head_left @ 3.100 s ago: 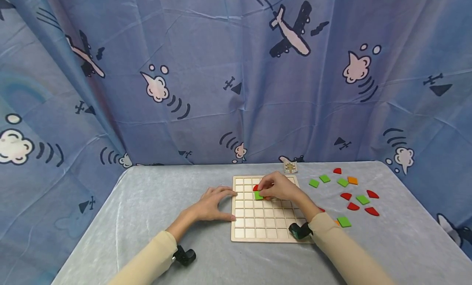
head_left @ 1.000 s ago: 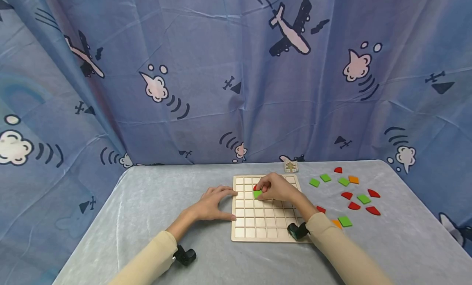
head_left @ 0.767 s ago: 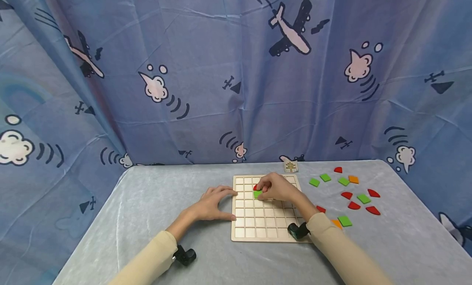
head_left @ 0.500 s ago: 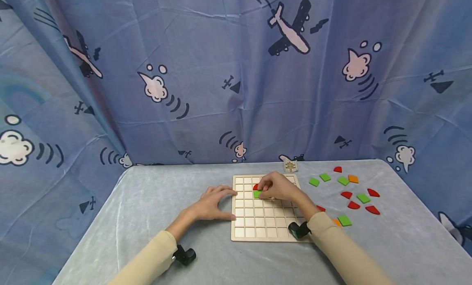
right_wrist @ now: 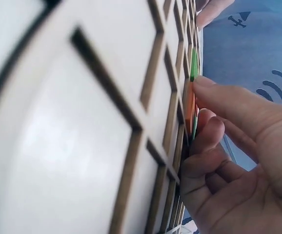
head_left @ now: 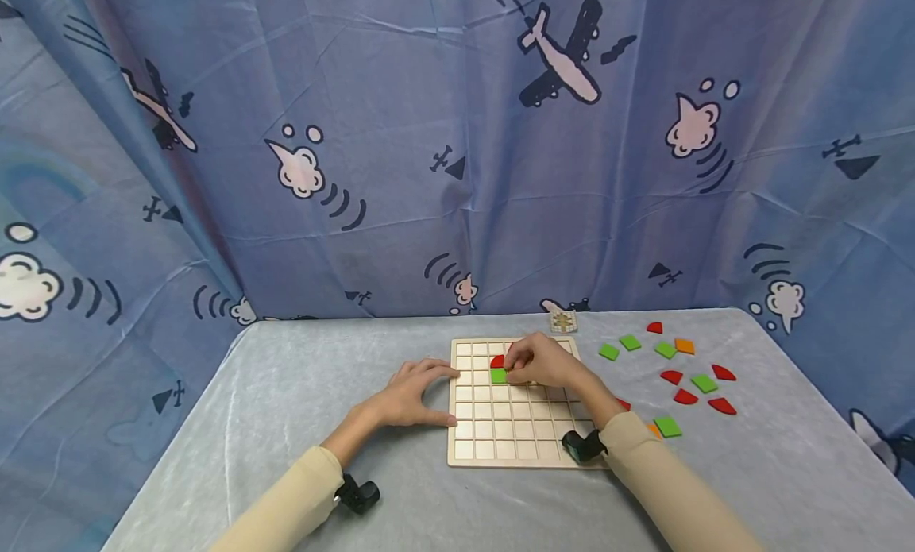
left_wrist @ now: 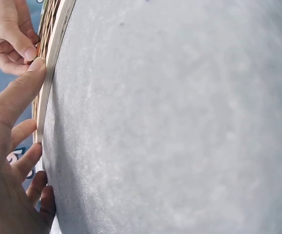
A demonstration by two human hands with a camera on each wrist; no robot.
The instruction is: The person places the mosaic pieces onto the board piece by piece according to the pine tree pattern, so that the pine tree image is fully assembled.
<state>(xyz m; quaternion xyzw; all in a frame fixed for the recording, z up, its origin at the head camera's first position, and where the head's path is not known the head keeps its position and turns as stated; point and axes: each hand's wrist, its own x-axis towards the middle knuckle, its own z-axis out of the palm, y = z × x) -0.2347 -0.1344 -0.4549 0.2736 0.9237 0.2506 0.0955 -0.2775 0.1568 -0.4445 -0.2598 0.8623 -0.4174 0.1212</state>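
A pale wooden grid board [head_left: 503,434] lies on the table. My left hand [head_left: 409,396] steadies its left edge, thumb and fingers spread along the rim; in the left wrist view the thumb [left_wrist: 26,85] touches the side. Over the upper middle cells, my right hand [head_left: 545,363] pinches an orange tile [right_wrist: 190,105], seated at the grid in the right wrist view. Left of those fingers sit a green square tile [head_left: 498,376] and, just above it, a red quarter-round tile [head_left: 496,362]. Fingers hide the cells beneath them.
Right of the board lie several loose tiles: green squares [head_left: 704,384], red quarter-rounds [head_left: 722,407] and an orange square [head_left: 684,346]. A small patterned card [head_left: 563,322] lies behind the board. A blue printed curtain [head_left: 400,179] hangs behind the grey-covered table [head_left: 286,425].
The right hand has shifted slightly right at the board, uncovering more of the green and red tiles. The orange tile seen under it earlier is now hidden in the head view. The left hand stays put.
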